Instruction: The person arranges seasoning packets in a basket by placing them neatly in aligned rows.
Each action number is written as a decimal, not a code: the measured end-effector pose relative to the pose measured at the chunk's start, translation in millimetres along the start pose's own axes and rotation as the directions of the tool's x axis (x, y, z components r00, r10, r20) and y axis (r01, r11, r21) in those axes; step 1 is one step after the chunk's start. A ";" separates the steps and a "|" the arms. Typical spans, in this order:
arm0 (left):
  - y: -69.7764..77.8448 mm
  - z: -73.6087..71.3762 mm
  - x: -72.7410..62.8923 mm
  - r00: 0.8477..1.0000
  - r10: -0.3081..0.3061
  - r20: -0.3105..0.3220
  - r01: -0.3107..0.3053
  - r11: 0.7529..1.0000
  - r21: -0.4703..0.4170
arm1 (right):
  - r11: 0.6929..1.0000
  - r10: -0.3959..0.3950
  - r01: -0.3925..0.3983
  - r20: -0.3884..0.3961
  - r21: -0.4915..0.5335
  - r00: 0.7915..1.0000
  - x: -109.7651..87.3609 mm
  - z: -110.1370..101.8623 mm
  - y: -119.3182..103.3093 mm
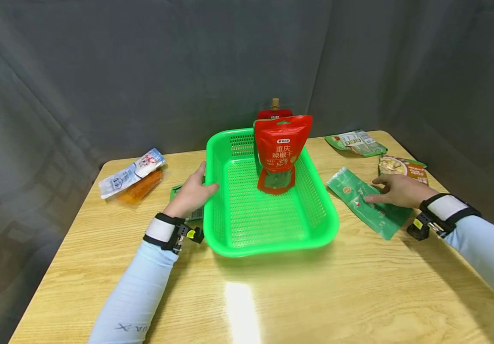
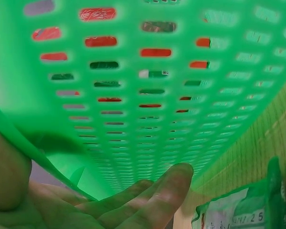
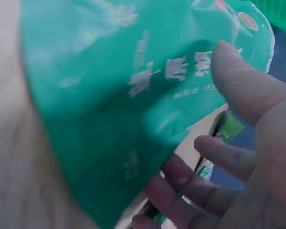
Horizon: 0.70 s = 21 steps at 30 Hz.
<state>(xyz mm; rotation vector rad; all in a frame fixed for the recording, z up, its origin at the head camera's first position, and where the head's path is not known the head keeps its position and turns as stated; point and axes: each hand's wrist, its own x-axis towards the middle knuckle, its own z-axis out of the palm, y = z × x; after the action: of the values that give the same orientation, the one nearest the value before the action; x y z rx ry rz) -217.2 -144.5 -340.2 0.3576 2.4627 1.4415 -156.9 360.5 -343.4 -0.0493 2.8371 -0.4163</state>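
A green plastic basket [image 1: 260,251] with slotted walls stands mid-table. My left hand [image 1: 191,193] holds its left rim, the thumb over the edge and the fingers [image 2: 174,183] along the outer wall. Inside, at the back right, a red dried-chili pouch [image 1: 279,143] stands upright. To the right of the basket, a flat green pouch [image 1: 373,210] with white lettering lies at a slant. My right hand [image 1: 395,191] grips its edge, the thumb [image 3: 238,76] on its printed face and some fingertips under the edge.
Behind the chili pouch shows a red spouted pouch [image 1: 275,113]. Further packets lie at the back right: a green-and-white one [image 1: 356,143] and a brown-and-green one [image 1: 403,167]. At the left are a white-blue packet [image 1: 133,173] and an orange one [image 1: 141,187]. Another green packet [image 2: 238,210] lies beside the basket.
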 end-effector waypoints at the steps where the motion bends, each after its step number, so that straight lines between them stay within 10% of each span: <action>1: 0.2 0.0 0.1 1.000 0.002 0.001 -0.002 1.000 -0.005 | 1.000 0.017 -0.017 0.003 -0.003 1.000 -1.7 0.3 2.9; 21: 1.5 0.2 -0.3 1.000 -0.008 0.003 0.008 1.000 0.003 | 0.963 0.165 -0.181 0.094 0.200 0.982 -16.6 -1.3 32.6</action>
<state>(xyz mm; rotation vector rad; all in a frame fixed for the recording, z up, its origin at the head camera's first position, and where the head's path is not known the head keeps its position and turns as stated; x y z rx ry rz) -216.7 -143.7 -338.9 0.3493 2.4618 1.4331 -141.1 393.3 -347.2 0.2175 2.6781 -0.6532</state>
